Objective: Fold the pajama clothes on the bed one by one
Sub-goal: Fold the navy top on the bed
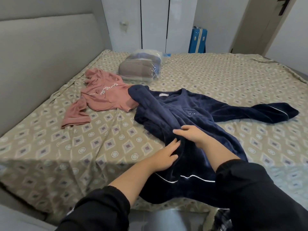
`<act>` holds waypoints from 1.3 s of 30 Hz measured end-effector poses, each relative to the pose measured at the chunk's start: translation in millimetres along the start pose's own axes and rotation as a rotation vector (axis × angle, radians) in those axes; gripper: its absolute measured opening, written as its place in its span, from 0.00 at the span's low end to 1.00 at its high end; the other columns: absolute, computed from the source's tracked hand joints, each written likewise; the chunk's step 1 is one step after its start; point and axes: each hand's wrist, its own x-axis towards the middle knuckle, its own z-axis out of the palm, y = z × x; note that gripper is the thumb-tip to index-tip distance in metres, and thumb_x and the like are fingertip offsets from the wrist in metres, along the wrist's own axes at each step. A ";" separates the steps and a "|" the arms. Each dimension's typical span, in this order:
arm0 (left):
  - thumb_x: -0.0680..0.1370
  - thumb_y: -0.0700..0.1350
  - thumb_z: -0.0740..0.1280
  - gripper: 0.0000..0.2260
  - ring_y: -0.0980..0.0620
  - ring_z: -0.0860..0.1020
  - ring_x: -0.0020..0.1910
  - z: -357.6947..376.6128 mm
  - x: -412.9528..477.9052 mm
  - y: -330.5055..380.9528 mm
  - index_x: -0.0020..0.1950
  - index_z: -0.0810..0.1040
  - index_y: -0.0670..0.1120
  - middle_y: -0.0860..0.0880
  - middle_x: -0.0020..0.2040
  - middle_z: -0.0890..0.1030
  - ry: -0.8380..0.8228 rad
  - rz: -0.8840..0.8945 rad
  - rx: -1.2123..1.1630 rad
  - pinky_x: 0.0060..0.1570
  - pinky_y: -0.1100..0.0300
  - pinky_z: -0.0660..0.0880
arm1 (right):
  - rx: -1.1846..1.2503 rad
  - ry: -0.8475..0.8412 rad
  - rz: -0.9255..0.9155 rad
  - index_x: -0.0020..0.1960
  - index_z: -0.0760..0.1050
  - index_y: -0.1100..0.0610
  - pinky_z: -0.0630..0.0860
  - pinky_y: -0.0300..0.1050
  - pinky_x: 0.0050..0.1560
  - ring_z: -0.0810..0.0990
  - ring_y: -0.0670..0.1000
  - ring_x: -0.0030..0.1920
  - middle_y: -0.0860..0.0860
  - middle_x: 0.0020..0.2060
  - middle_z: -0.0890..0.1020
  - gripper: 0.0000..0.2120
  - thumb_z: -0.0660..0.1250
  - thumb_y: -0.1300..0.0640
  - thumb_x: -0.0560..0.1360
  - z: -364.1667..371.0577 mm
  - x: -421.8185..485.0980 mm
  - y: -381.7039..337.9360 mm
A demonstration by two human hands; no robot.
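A navy fleece pajama top with white piping lies spread on the bed, its hem hanging over the near edge and one sleeve stretched out to the right. Its left side is bunched into a long fold down the middle. My left hand lies on that fold with straight fingers. My right hand rests just above it, fingers loosely curled at the fold's edge. A pink pajama top with white lettering lies crumpled at the left, its edge under the navy top's shoulder.
The bed has a beige diamond-patterned sheet. A clear bag of folded fabric sits behind the pink top. A grey padded headboard runs along the left. White wardrobe doors and a blue suitcase stand beyond the bed.
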 end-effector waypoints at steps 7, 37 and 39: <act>0.80 0.41 0.62 0.18 0.63 0.67 0.68 -11.1 -10.1 -25.0 0.70 0.73 0.52 0.61 0.71 0.68 0.171 -0.061 -0.296 0.62 0.74 0.63 | 0.198 0.124 0.101 0.32 0.74 0.59 0.73 0.42 0.37 0.76 0.50 0.34 0.53 0.30 0.78 0.12 0.70 0.65 0.73 -1.2 19.4 8.7; 0.68 0.43 0.76 0.33 0.43 0.79 0.49 -138.7 -62.6 -117.5 0.69 0.65 0.44 0.44 0.58 0.77 0.977 -0.540 -0.512 0.49 0.50 0.79 | -0.411 0.347 0.137 0.69 0.68 0.62 0.54 0.62 0.71 0.61 0.59 0.72 0.57 0.72 0.65 0.22 0.55 0.52 0.80 47.9 18.7 24.7; 0.68 0.38 0.73 0.33 0.41 0.78 0.52 -133.3 -62.4 -115.2 0.69 0.63 0.43 0.45 0.58 0.75 0.875 -0.604 -0.238 0.48 0.49 0.77 | -0.559 0.365 0.089 0.68 0.68 0.61 0.49 0.64 0.72 0.53 0.55 0.76 0.55 0.74 0.61 0.22 0.54 0.50 0.79 63.8 12.0 18.8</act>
